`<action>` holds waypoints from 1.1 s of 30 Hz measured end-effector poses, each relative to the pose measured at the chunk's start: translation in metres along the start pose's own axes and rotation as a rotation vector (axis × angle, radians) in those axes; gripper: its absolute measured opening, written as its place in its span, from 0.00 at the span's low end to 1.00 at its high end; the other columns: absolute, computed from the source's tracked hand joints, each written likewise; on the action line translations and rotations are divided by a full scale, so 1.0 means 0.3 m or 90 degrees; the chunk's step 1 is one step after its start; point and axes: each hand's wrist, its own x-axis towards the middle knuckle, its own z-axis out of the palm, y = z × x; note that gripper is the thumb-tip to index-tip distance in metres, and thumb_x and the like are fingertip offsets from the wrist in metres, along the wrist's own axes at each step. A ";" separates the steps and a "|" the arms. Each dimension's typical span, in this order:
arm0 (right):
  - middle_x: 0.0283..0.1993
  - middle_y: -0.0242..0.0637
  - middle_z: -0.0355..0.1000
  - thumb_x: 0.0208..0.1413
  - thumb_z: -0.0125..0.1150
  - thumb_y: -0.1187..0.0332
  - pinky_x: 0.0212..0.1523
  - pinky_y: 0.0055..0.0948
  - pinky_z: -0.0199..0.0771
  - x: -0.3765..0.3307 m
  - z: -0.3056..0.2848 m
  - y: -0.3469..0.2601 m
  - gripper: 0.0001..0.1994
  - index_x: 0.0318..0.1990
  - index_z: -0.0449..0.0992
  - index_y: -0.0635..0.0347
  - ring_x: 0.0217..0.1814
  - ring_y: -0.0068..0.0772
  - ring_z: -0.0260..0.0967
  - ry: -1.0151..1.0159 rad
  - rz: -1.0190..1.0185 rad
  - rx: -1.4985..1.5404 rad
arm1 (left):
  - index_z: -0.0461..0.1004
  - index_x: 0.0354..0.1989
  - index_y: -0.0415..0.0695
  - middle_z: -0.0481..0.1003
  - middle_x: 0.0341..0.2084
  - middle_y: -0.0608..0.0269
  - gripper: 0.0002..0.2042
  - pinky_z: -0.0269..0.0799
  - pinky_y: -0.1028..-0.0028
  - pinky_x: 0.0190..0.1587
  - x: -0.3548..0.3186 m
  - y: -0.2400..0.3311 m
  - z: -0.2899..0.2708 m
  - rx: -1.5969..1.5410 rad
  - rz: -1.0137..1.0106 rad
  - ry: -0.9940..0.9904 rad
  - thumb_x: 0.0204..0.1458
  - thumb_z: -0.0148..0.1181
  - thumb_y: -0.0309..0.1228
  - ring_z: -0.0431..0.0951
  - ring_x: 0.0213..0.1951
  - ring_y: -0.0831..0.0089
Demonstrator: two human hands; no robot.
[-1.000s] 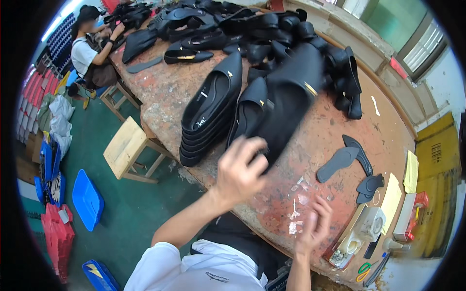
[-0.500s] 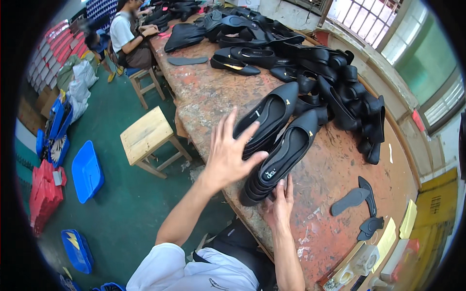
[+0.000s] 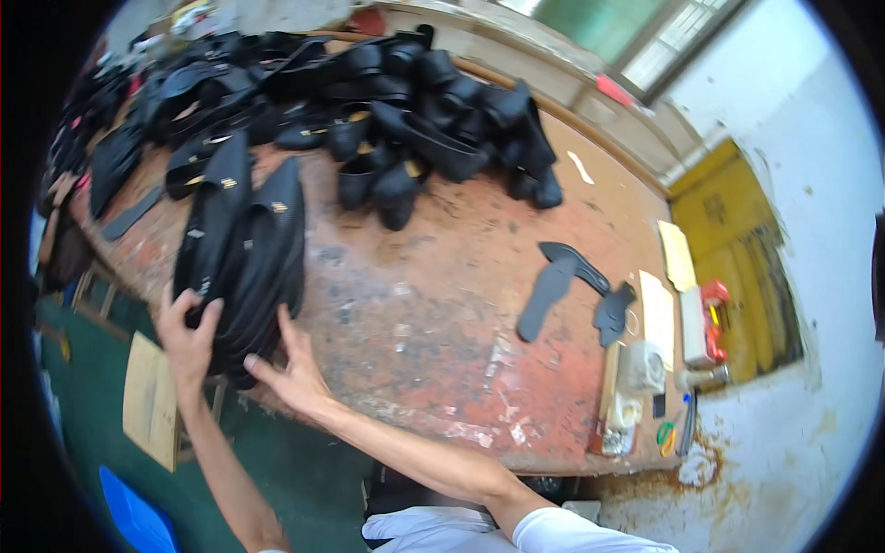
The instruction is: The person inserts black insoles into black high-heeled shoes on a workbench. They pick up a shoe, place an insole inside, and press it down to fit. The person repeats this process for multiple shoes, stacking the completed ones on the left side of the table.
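Left hand (image 3: 187,339) now lowered opposite right hand (image 3: 302,380) — half-spread grips bracket stacked pointed flats (image 3: 277,241), likely steadied at counter's (image 3: 419,323) left edge.

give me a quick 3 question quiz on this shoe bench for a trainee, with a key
1. Fill in: the bare left hand and bare right hand are at the ____ ends of the stacked black, pointed-toe shoes.
2. True or false: a flat grey insole-shaped piece lies to the left of those stacked shoes.
3. Where does the pale wooden stool stand? A, on the worn red-brown table; B, on the green floor; C, on the windowsill.

Key: 1, heel. 2, false: it lies to their right, on the table. 3, B.
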 end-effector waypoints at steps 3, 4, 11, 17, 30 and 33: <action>0.82 0.65 0.55 0.65 0.73 0.52 0.85 0.57 0.50 -0.005 -0.350 -0.125 0.45 0.82 0.58 0.60 0.87 0.67 0.49 -0.141 -0.062 -0.208 | 0.72 0.36 0.35 0.73 0.46 0.49 0.12 0.69 0.62 0.56 -0.026 -0.042 -0.015 0.073 -0.050 -0.031 0.57 0.73 0.26 0.75 0.47 0.55; 0.80 0.66 0.58 0.62 0.74 0.51 0.83 0.59 0.52 -0.012 -0.482 -0.130 0.41 0.76 0.67 0.62 0.86 0.69 0.49 -0.021 -0.089 -0.344 | 0.76 0.39 0.35 0.75 0.51 0.47 0.10 0.70 0.61 0.60 -0.023 -0.057 -0.025 0.105 -0.080 -0.066 0.58 0.72 0.26 0.77 0.52 0.53; 0.78 0.70 0.59 0.61 0.73 0.55 0.76 0.60 0.63 -0.228 -1.281 0.137 0.38 0.72 0.68 0.70 0.79 0.72 0.59 0.342 0.106 -0.772 | 0.79 0.56 0.37 0.75 0.65 0.44 0.18 0.67 0.52 0.72 -0.078 0.621 0.236 -0.032 0.225 0.140 0.56 0.66 0.24 0.73 0.68 0.46; 0.62 0.59 0.79 0.60 0.62 0.78 0.69 0.51 0.75 -0.533 -1.182 0.091 0.21 0.62 0.77 0.68 0.69 0.62 0.74 0.256 0.046 -0.585 | 0.66 0.74 0.45 0.61 0.75 0.45 0.40 0.65 0.47 0.73 0.223 0.771 0.877 0.037 0.326 -0.005 0.48 0.74 0.26 0.65 0.73 0.39; 0.60 0.52 0.81 0.49 0.62 0.85 0.70 0.51 0.75 -0.674 -1.166 0.157 0.18 0.49 0.83 0.65 0.67 0.58 0.77 0.322 -0.111 -0.506 | 0.53 0.82 0.63 0.51 0.81 0.52 0.65 0.63 0.23 0.69 0.576 0.738 0.986 0.548 0.011 -0.516 0.31 0.91 0.41 0.68 0.73 0.32; 0.61 0.51 0.80 0.48 0.62 0.84 0.70 0.53 0.74 -0.667 -1.173 0.149 0.19 0.50 0.83 0.65 0.68 0.59 0.74 0.301 -0.119 -0.493 | 0.53 0.81 0.62 0.49 0.81 0.50 0.67 0.72 0.34 0.68 0.620 0.627 0.909 0.448 0.000 -0.525 0.29 0.92 0.46 0.70 0.71 0.34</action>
